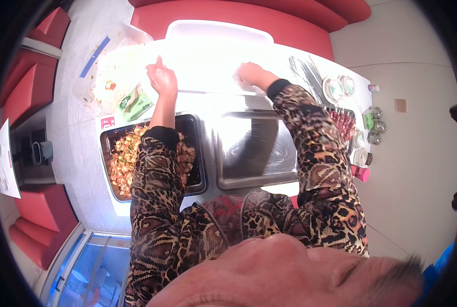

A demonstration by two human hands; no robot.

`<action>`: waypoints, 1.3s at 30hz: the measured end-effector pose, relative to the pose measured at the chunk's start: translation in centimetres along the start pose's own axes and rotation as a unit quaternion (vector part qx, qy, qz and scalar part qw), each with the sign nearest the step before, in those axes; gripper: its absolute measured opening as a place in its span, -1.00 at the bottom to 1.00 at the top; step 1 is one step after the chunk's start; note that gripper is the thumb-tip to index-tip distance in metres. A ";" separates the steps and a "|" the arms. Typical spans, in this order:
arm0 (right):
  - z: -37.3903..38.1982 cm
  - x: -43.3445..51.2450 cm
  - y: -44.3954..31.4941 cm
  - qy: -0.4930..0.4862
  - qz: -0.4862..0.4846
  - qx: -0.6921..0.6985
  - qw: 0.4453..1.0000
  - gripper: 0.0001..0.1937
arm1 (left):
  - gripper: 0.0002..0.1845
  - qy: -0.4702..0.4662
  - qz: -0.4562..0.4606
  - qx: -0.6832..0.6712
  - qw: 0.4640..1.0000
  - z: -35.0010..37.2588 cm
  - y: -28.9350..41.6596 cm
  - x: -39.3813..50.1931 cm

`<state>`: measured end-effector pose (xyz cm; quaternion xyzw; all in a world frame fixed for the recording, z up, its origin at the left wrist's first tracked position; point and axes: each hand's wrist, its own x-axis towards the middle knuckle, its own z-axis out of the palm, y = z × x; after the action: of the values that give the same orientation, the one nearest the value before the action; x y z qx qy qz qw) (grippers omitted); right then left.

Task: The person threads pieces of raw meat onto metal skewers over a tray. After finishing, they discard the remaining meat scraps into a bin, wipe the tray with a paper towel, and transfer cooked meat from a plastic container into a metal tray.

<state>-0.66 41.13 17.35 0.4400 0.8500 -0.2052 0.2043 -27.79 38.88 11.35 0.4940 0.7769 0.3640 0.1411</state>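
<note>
My left hand point(163, 80) is raised between a green plastic packet point(138, 104) and a white plastic tray point(220, 28), one finger pointing away from me. Glare hides whether it holds anything. Over the near right part of that tray, my right hand point(250, 73) is blurred with its fingers curled; what lies in them cannot be made out. Beneath my left forearm sits a dark metal tray of sauced, diced meat pieces point(126, 155). To its right is a shiny metal tray point(251, 153), partly covered by my right sleeve. Thin metal skewers point(303, 71) lie beyond my right forearm.
A clear plastic tub point(115, 36) with food residue and a blue strip point(94, 56) stands at left. Along the right are round lidded containers point(333, 90), a tray of red meat skewers point(343, 122) and a pink container point(361, 173). Behind the table runs a red bench point(232, 13).
</note>
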 end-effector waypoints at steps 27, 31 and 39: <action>11.8 -9.4 -20.5 0.092 0.063 0.813 0.572 -0.84 | -0.74 0.096 0.159 -0.355 0.916 -12.2 -6.9 -10.8; 12.4 -10.1 -20.1 0.119 0.068 0.792 0.595 -0.85 | -0.58 0.160 -0.134 -0.299 0.931 -20.6 -19.1 -9.5; 11.3 -11.0 -15.9 0.152 0.105 0.764 0.618 -0.78 | -0.57 0.265 -0.403 -0.342 0.807 -26.4 -39.3 -13.0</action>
<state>-6.22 19.49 16.45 0.5489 0.3530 -0.6879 -0.3177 -63.06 6.58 0.13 -0.0591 0.7388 0.6332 0.2231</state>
